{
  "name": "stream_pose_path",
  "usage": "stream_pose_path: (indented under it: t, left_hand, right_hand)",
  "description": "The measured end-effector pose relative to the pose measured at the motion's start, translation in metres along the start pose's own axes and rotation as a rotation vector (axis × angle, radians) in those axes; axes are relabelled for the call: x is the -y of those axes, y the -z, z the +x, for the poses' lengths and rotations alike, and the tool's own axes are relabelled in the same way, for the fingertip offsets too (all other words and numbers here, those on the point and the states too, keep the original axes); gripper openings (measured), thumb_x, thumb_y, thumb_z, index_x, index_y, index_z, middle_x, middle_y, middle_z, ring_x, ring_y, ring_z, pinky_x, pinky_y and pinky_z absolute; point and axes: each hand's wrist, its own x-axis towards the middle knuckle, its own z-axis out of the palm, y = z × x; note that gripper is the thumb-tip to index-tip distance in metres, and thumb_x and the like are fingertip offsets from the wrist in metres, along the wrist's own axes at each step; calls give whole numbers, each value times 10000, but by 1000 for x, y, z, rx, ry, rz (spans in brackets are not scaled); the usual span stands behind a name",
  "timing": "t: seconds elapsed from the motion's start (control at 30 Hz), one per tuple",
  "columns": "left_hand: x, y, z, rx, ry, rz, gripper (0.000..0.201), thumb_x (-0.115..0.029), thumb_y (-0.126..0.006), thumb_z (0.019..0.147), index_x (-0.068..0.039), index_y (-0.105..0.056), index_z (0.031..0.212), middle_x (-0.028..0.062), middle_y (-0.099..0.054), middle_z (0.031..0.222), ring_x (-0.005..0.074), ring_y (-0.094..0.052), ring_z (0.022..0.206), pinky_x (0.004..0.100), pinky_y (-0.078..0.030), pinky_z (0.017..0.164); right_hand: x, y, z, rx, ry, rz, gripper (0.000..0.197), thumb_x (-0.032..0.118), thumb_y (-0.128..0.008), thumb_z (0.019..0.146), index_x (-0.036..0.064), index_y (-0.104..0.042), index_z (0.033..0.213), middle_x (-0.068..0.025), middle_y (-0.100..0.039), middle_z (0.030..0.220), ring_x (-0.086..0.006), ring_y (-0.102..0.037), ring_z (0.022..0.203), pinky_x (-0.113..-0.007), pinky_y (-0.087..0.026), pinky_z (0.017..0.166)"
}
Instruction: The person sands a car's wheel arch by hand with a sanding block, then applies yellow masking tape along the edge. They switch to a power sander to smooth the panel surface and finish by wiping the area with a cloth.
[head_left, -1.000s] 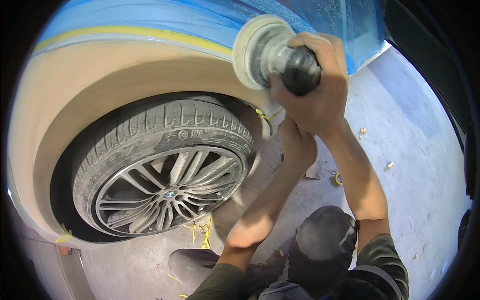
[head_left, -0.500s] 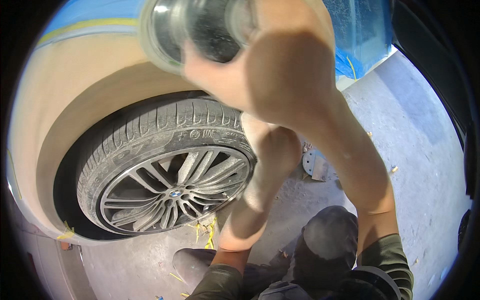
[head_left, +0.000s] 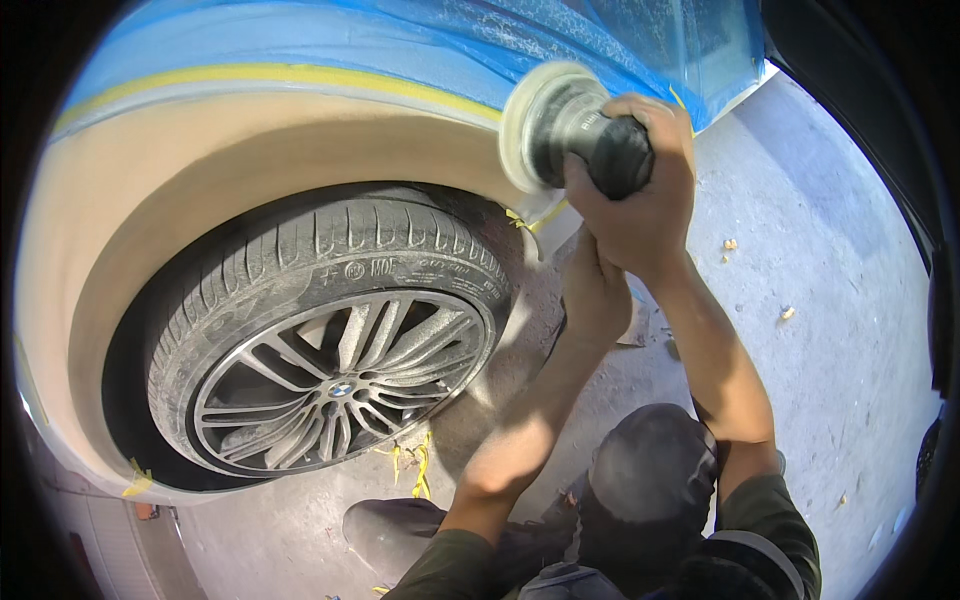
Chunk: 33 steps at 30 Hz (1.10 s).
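Observation:
My right hand [head_left: 645, 200] is wrapped round the black body of an orbital sander [head_left: 585, 135], thumb on the near side. The sander's pale round pad faces left, against or very close to the right end of the car's beige fender [head_left: 400, 140]; contact cannot be made out. Just below the right hand, my left hand [head_left: 598, 295] is curled, with its fingers mostly hidden behind the right hand and wrist. What it grips does not show. Yellow masking tape [head_left: 290, 73] runs along the fender's upper edge, under blue plastic sheeting [head_left: 440, 50].
A dusty tyre [head_left: 350, 235] with a multi-spoke rim [head_left: 345, 385] fills the wheel arch at the left. Yellow tape scraps [head_left: 420, 470] lie on the concrete floor [head_left: 830, 380] by the wheel. My bent knee [head_left: 650, 465] is below my arms.
The sander and both hands have moved right and away from my head, from above the wheel arch to the fender's right end. The view has shifted slightly.

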Motion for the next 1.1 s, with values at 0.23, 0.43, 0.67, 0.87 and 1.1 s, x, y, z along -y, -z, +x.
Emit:
stream_pose_path:
  t: [0.23,0.43,0.67,0.87,1.1]
  left_hand:
    - [-52,52,21,-270,-463,-258,171,-20,-508,1036,91,-631,1079,107,-715,873,154,-673,780,300,-527,664]
    - [-91,79,11,-124,-396,-12,240,-67,-499,1030,66,-606,1199,189,-689,823,306,-715,723,361,-542,643]
    - [-140,76,45,86,-83,328,316,-203,-464,1057,44,-608,1191,247,-675,815,430,-699,708,442,-534,629]
    - [-123,86,46,53,-145,245,276,-125,-501,1046,-1,-585,1278,203,-676,822,353,-713,681,390,-554,608]
    - [-67,82,-47,336,-118,541,286,-150,-574,1007,-17,-633,1253,211,-704,871,389,-718,741,418,-554,642]
  right_hand:
    - [75,-31,51,-5,125,190,457,209,-844,664,130,-683,1084,-134,-689,1091,-328,-623,1011,-422,-566,799]
    - [81,-12,58,-24,189,253,615,122,-843,761,26,-536,1285,-116,-568,1219,-202,-589,1073,-329,-496,922]
    - [63,-4,74,-34,-608,328,632,83,-836,746,27,-515,1288,-120,-594,1141,-219,-606,1042,-344,-511,933]
    - [63,-22,62,-77,-623,219,686,151,-839,733,24,-509,1321,-151,-604,1145,-254,-605,1080,-384,-497,974]
    - [66,13,-71,-437,-1132,126,697,157,-826,767,29,-498,1369,-160,-602,1182,-266,-609,1100,-389,-494,984]
